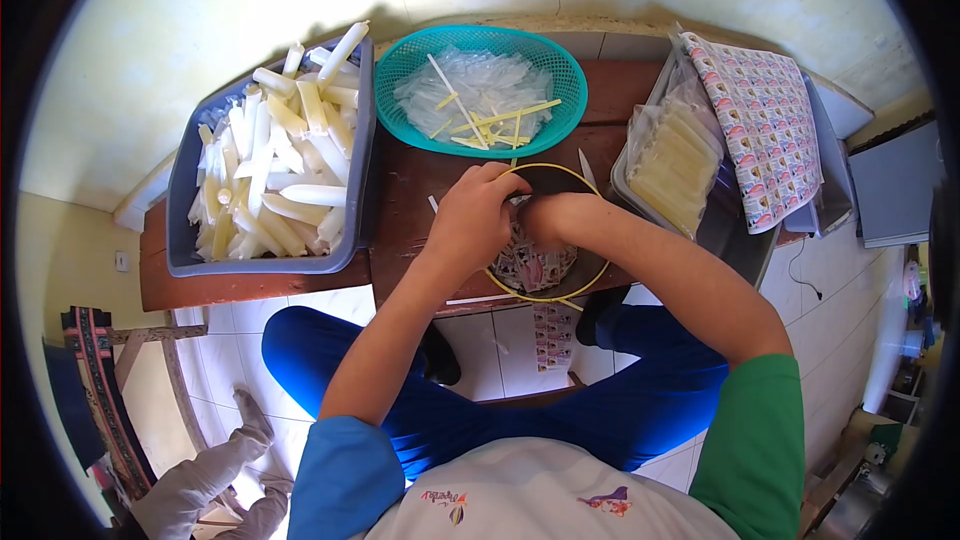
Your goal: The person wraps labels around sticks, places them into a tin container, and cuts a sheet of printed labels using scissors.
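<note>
A round container with a yellow rim stands at the front edge of the brown table, with small printed paper labels inside. My left hand is at its left rim, fingers bent inward and closed; whatever they grip is hidden. Into the same container reaches my right hand, its fingers out of sight below the rim. Just behind both hands, a teal basket holds clear plastic bags and thin yellow strips.
A grey tub heaped with whitish and yellowish sticks stands left. At right, packed bags of pale yellow sticks and a printed label sheet lie in trays. A pointed blade-like thing lies behind the container. Another person's leg shows lower left.
</note>
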Demonstrator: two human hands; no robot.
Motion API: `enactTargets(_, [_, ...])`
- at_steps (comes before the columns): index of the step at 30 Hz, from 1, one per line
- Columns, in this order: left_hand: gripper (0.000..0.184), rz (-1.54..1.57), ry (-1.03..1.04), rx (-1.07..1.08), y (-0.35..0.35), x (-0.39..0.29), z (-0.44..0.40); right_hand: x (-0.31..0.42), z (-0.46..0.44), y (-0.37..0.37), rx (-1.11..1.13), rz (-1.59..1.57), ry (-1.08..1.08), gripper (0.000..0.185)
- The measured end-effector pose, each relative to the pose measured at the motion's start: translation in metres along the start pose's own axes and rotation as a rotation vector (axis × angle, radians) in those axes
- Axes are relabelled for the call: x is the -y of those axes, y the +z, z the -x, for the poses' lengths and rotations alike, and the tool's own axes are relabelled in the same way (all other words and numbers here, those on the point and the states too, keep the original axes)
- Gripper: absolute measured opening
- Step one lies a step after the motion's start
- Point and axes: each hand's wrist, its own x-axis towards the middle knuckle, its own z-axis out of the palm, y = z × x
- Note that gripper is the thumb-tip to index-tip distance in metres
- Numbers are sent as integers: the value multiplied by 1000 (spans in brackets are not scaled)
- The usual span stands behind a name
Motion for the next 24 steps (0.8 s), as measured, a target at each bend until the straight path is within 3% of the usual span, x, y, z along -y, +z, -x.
enactTargets(4, [22,-5,18,-14,2,3,1,-3,13,2,-119,-139,-3,26])
enactTargets(6, [20,52,20,-83,3,4,1,-8,26,1,-250,-233,-53,25])
enactTargets(10, [20,83,44,-223,-9,-7,7,6,82,-11,-290,-374,13,27])
enactTargets(12, [21,37,140,-282,-16,-8,14,2,95,2,-672,-399,-116,25])
enactTargets(13, [21,36,143,-286,-22,-11,18,4,103,7,-675,-394,-116,25])
enactTargets(15, [21,16,330,-120,-36,-18,29,14,123,19,-1007,-441,-218,26])
enactTargets(18, [23,-61,482,40,-43,-21,47,29,137,49,-1140,-352,-348,25])
enactTargets(21, [25,-82,558,101,-36,-16,61,37,130,81,-1171,-177,-310,23])
enactTargets(24, [26,-205,581,22,-22,-12,69,38,114,105,-1305,-14,-243,17])
